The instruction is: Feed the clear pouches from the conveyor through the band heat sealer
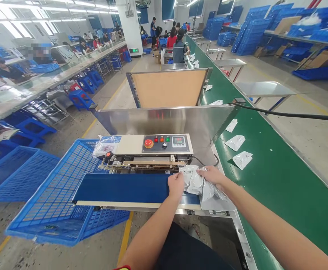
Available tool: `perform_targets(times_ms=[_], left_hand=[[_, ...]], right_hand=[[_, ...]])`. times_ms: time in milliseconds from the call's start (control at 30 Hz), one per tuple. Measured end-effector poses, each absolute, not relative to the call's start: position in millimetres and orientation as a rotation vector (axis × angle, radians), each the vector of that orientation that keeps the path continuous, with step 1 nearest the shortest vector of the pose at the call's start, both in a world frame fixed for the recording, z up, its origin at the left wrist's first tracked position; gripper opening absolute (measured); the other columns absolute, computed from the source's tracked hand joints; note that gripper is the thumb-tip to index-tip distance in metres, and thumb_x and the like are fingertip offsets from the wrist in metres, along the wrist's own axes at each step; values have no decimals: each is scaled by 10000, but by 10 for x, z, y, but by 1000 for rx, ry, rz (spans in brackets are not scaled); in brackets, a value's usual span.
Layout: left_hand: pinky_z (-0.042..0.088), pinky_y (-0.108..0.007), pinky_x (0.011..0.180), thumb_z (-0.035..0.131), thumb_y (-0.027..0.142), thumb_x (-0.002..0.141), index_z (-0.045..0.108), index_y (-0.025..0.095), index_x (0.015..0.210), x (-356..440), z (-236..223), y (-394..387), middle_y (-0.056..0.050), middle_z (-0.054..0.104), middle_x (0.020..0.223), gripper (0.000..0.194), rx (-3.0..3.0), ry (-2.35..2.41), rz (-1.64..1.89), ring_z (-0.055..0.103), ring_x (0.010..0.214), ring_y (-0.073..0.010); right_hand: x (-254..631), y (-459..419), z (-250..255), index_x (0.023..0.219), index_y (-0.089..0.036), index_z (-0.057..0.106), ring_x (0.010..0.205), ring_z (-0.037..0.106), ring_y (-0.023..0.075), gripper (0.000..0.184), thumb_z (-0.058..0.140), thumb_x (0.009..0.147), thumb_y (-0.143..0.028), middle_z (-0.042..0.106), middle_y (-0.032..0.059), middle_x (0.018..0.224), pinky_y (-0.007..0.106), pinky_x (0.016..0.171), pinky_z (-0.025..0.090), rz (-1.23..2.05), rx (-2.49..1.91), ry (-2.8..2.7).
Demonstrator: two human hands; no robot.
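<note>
My left hand [176, 185] pinches the edge of a small white plastic pouch [186, 173] at the right end of the sealing machine [130, 144]. Its top edge lies close to the machine's sealing slot. Just to the right, my right hand [212, 175] has its fingers closed on the top of several more white pouches [208, 190], which overlap above the metal plate. Below the sealing slot runs the blue conveyor belt [124, 187] of the machine. Its front panel carries a red knob [148, 143], lit buttons and a digital display [178, 141].
On my right, a long green conveyor [267, 195] carries several loose white pouches [242, 160]. A blue crate [65, 195] stands at the machine's left end. Behind the machine rises a metal panel [164, 119]. A black cable [287, 112] crosses at right. People sit farther back.
</note>
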State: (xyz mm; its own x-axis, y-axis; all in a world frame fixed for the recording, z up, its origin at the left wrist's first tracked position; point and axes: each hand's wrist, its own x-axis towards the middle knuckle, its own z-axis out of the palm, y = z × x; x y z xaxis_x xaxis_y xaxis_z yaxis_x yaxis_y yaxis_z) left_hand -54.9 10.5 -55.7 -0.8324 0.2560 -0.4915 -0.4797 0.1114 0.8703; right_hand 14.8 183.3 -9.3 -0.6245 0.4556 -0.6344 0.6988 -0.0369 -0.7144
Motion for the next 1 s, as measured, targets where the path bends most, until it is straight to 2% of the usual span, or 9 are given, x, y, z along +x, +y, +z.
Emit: perform_targets(times_ms=[100, 200, 300, 400, 500, 600, 700, 833, 1000], left_hand=[[289, -253, 546, 773, 655, 769, 457, 214, 509, -647, -546, -78, 64, 327, 516, 602, -208, 1915, 1786, 331, 560, -110], [411, -273, 616, 756, 678, 797, 579, 197, 587, -707, -501, -372, 8, 513, 584, 554, -226, 1931, 1798, 514, 640, -164], [528, -347, 901, 775, 625, 832, 774, 182, 1010, -615, -364, -697, -137, 750, 1099, 478, -234, 2134, 1919, 672, 1093, -292], [465, -409, 1112, 755, 558, 893, 699, 217, 1372, -373, -163, -817, -178, 639, 1463, 591, -6, 2326, 1966, 584, 1346, -320], [542, -399, 951, 757, 574, 894, 777, 176, 1230, -146, -24, -618, -162, 761, 1149, 522, 281, 1990, 1802, 696, 1033, -304], [490, -307, 706, 668, 653, 934, 796, 148, 949, -70, -8, -311, -64, 694, 800, 521, 396, 1750, 1728, 595, 727, -202], [396, -273, 616, 592, 741, 935, 727, 150, 800, -119, -61, -131, -24, 595, 690, 621, 260, 1727, 1807, 480, 653, -157], [356, -269, 602, 594, 773, 902, 615, 178, 681, -191, -115, -64, -12, 526, 649, 635, 204, 1664, 1842, 432, 649, -151], [246, -265, 561, 758, 580, 803, 400, 222, 538, -219, -205, 135, 42, 350, 566, 572, 0, 1731, 1776, 302, 600, -115]], right_hand=[[131, 1779, -72, 625, -208, 571, 542, 491, 137, 404, 786, 756, -524, 566, -6, 558, 241, 507, 351, -1606, 1204, 2140], [255, 1797, 1, 643, -200, 621, 581, 524, 154, 389, 762, 779, -536, 607, 9, 593, 250, 530, 359, -1503, 1185, 2267], [464, 1810, 106, 759, -193, 729, 660, 619, 196, 379, 724, 815, -567, 716, 45, 714, 268, 584, 437, -1517, 1157, 2319], [608, 1701, 236, 873, -212, 796, 778, 705, 249, 392, 711, 834, -593, 786, 64, 842, 297, 680, 519, -1560, 1071, 2404], [607, 1510, 372, 902, -226, 822, 887, 737, 279, 396, 727, 837, -605, 808, 71, 919, 316, 765, 564, -1623, 968, 2497], [578, 1414, 484, 1028, -214, 831, 892, 743, 281, 493, 798, 781, -639, 817, 77, 984, 319, 756, 588, -1751, 999, 2435], [662, 1449, 557, 1101, -193, 815, 898, 747, 282, 620, 834, 738, -695, 812, 90, 1008, 310, 724, 599, -1942, 1059, 2225], [859, 1511, 513, 982, -187, 805, 800, 717, 247, 589, 846, 714, -710, 791, 85, 922, 303, 663, 578, -2067, 1139, 2026], [882, 1636, 247, 767, -195, 725, 500, 453, 132, 429, 801, 721, -614, 550, -24, 548, 255, 476, 344, -1806, 1404, 2129]])
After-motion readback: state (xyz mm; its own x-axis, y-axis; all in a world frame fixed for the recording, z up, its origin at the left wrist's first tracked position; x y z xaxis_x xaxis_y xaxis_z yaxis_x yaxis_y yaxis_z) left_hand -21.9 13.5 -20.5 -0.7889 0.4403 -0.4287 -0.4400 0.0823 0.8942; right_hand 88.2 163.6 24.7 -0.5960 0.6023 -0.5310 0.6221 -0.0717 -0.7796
